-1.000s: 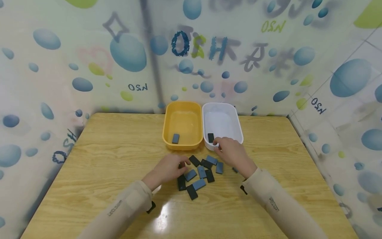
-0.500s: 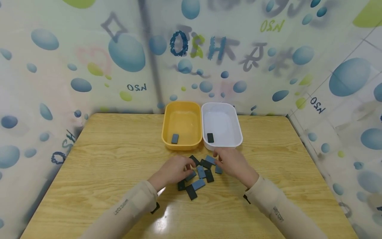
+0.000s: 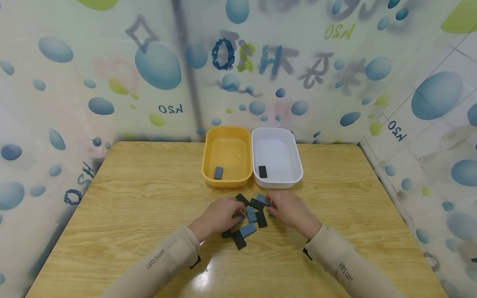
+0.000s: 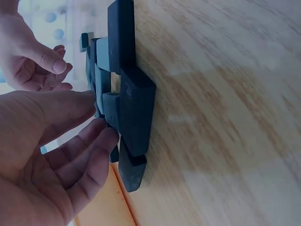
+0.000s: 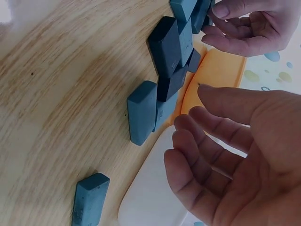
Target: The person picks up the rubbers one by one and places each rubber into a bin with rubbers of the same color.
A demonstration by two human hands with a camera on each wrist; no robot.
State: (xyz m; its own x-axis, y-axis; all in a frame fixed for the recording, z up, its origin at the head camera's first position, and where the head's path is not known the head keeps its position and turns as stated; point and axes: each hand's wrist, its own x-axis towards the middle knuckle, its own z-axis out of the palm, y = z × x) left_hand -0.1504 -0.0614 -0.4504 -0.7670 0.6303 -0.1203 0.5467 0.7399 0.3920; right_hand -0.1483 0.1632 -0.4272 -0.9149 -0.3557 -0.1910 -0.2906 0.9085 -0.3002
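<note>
Head view: two trays (image 3: pixel 227 145) (image 3: pixel 277 147), one block (image 3: pixel 218 173) (image 3: pixel 262 171) each.

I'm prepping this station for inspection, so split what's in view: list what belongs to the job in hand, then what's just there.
Seems to belong to the job:
- black blocks, one in the white tray
- blue blocks, one in the yellow tray
- left hand and right hand

Seems just there:
- patterned wall
- table, merely underneath
</note>
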